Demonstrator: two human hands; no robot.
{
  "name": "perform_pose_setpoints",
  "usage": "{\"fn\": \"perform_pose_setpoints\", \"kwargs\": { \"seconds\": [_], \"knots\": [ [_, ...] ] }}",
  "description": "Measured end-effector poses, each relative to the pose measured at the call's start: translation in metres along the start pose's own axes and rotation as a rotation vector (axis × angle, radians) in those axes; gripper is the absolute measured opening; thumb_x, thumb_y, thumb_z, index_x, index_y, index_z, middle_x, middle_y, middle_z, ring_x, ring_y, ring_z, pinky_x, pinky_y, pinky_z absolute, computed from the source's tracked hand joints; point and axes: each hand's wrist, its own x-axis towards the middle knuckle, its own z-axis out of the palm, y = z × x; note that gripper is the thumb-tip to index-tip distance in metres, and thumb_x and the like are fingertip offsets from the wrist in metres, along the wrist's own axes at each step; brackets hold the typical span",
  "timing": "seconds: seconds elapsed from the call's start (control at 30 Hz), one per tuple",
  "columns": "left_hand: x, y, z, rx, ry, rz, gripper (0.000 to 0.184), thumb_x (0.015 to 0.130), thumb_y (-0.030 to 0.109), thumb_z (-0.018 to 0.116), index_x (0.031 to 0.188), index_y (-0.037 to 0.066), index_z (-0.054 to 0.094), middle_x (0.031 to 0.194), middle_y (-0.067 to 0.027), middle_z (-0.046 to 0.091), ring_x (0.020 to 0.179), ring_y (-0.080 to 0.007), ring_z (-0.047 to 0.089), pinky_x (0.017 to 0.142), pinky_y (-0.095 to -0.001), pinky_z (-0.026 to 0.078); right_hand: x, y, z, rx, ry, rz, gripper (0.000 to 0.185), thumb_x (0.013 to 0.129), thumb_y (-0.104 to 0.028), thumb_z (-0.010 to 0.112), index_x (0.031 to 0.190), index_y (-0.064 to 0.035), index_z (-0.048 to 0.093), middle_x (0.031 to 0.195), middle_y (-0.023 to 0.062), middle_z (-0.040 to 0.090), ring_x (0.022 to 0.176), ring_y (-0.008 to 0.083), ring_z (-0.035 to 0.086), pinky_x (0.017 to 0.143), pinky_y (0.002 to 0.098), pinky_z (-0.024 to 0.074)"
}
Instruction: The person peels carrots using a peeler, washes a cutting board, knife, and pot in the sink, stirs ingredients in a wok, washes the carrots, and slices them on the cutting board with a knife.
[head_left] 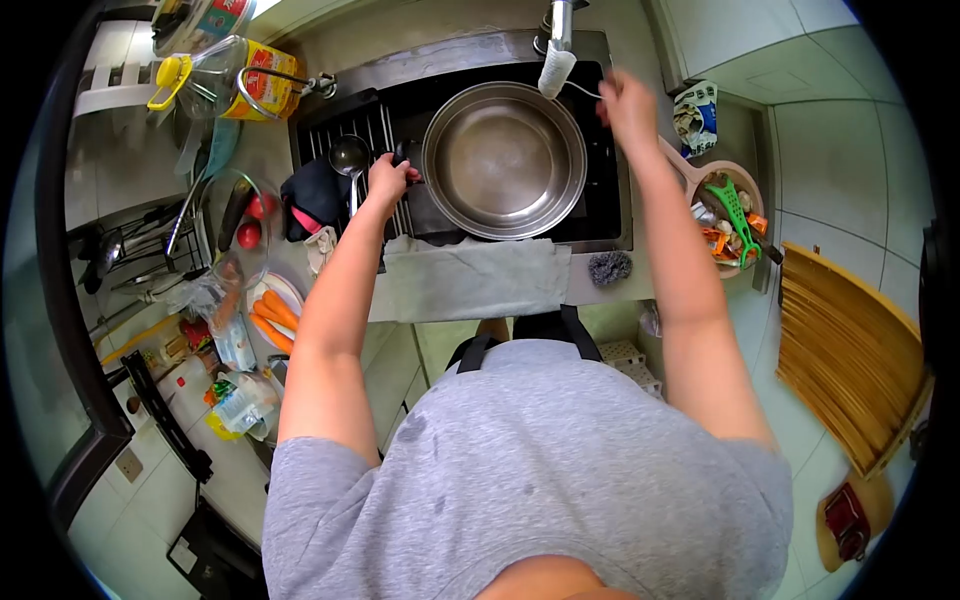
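Note:
A wide steel pan (505, 161) sits in the black-lined basin area at the centre, its inside bare metal. My left hand (392, 180) is closed round the pan's dark handle on the left side. At the upper right, my right hand (628, 108) is closed near the tap (560, 45), beside a thin pale strand that runs to the white piece on the spout; what its fingers hold is too small to name. A steel ladle (350, 160) lies left of the pan. Below the pan, a grey cloth (478, 280) hangs over the counter's front edge.
A dark scrubber (610, 267) rests right of the cloth. At right stands a pan (722, 262) with a green tool (735, 215). Carrots (273, 318) on a plate, a glass lid over vegetables, and a yellow-capped oil bottle (268, 80) are at left.

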Motion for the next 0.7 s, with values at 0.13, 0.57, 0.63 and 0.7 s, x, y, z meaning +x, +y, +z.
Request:
{"fn": "perform_pose_setpoints", "kwargs": {
  "seconds": [0.13,0.57,0.63,0.7],
  "knots": [
    [-0.001,0.000,0.007,0.085,0.061,0.035,0.043,0.098,0.014,0.054,0.136,-0.004,0.042,0.084,-0.0079,0.068,0.075,-0.0166,0.067,0.066,-0.0338,0.050,0.130,0.015,0.043,-0.382,0.712,-0.707,0.018,0.081,-0.009,0.057,0.074,0.0000,0.070,0.067,0.0127,0.068,0.059,0.0196,0.065,0.055,0.0320,0.0504],
    [-0.038,0.008,0.034,0.614,0.601,0.548,0.050,0.084,0.018,0.066,0.127,-0.004,0.053,0.110,-0.0229,0.065,0.110,-0.0403,0.058,0.097,-0.0438,0.046,0.095,-0.006,0.057,0.310,0.159,-0.023,0.027,0.095,-0.027,0.055,0.089,-0.0032,0.066,0.077,0.0091,0.068,0.070,0.0231,0.065,0.061,0.0345,0.0496],
    [-0.052,0.038,0.052,0.491,0.551,0.732,0.039,0.088,0.019,0.063,0.121,-0.002,0.059,0.109,-0.0202,0.066,0.107,-0.0376,0.060,0.094,-0.0408,0.047,0.050,0.010,0.089,0.984,-0.348,0.431,0.027,0.097,-0.028,0.058,0.080,-0.0072,0.061,0.076,0.0052,0.063,0.066,0.0175,0.061,0.057,0.0313,0.0507],
    [-0.060,0.073,0.082,0.032,0.146,0.466,0.034,0.097,0.029,0.057,0.114,0.001,0.067,0.108,-0.0137,0.069,0.101,-0.0266,0.065,0.087,-0.0374,0.050,0.003,-0.006,0.103,1.287,-0.590,0.749,0.031,0.098,-0.029,0.058,0.074,-0.0083,0.057,0.075,0.0043,0.061,0.064,0.0149,0.058,0.054,0.0272,0.0509]
  ]
}}
